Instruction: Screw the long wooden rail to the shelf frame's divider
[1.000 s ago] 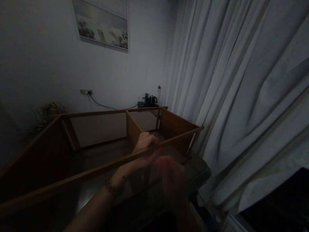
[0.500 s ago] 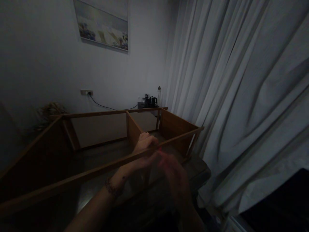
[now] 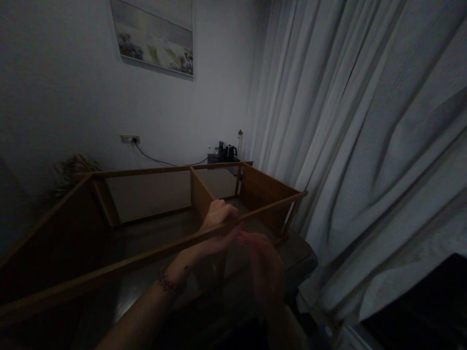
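A wooden frame [image 3: 153,260], like a cabinet lying down with a divider [image 3: 203,189] across its middle, stretches before me. My left hand [image 3: 219,216] is wrapped around its near rail where the divider meets it, fingers above and thumb side below. Just right of it, my right hand [image 3: 268,265] is closed, its fingertips close to the left thumb. Something red shows at the right fingertips and beside the rail; dimness and blur hide what it is. A beaded bracelet [image 3: 170,282] circles my left wrist.
The frame's right end panel [image 3: 266,187] stands near a long pale curtain [image 3: 339,146]. Behind, a small dark table [image 3: 215,159] carries a black kettle [image 3: 230,152]. A cord [image 3: 156,159] runs from a wall socket [image 3: 128,139]. A dark screen-like shape [image 3: 426,306] fills the lower right.
My right hand has shifted slightly right and down, its fingers turning a little. The left hand keeps its place on the rail, and the frame has not visibly moved.
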A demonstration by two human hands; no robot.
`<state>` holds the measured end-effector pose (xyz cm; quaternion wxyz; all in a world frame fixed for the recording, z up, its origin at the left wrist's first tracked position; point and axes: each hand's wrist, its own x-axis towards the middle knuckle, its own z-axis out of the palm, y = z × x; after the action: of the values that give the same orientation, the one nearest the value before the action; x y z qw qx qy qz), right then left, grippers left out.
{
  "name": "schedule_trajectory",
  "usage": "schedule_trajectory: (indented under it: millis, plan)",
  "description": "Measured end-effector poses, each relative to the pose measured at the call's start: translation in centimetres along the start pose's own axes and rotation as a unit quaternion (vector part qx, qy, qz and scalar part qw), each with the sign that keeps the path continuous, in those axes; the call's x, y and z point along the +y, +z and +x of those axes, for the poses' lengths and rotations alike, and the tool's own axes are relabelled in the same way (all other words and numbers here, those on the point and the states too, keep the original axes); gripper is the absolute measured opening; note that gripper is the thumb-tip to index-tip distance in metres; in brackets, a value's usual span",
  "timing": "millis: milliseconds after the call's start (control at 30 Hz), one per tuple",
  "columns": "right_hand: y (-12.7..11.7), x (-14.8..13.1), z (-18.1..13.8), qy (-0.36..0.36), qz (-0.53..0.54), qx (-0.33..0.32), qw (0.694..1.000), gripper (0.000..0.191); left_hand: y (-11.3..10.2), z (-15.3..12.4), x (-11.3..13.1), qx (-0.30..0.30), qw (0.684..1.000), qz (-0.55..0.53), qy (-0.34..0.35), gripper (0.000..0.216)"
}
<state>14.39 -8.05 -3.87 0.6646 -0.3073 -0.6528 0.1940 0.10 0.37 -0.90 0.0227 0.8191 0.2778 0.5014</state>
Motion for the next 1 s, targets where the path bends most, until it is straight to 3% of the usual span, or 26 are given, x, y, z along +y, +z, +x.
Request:
schedule_trajectory:
  millis: [100,200,300,433,733,1000]
  plan:
    - [0.4,0.8,0.2,0.028,0.026,0.016,0.999,0.028,-0.2,0.1,0.3,-0.005,1.000,0.002,-0.002,0.014]
    - [1.3,1.9,0.6,0.096,0.145,0.029,0.984,0.046,-0.3,0.1,0.5,-0.006,1.000,0.007,-0.005,0.013]
    - [2.0,2.4,0.9,0.119,0.209,0.027,0.970,0.055,-0.2,0.1,0.5,-0.010,1.000,0.009,-0.014,0.013]
    - [2.0,1.5,0.8,0.136,0.181,0.006,0.974,0.048,0.2,0.0,-0.1,-0.011,1.000,0.004,-0.014,0.018]
    - [1.6,0.2,0.9,0.235,0.239,0.065,0.940,0.040,-0.2,0.0,0.3,-0.011,1.000,0.010,-0.003,0.017]
    - [0.5,-0.3,1.5,0.219,0.180,0.109,0.953,0.027,-0.3,0.0,0.6,-0.009,1.000,0.010,-0.008,0.013]
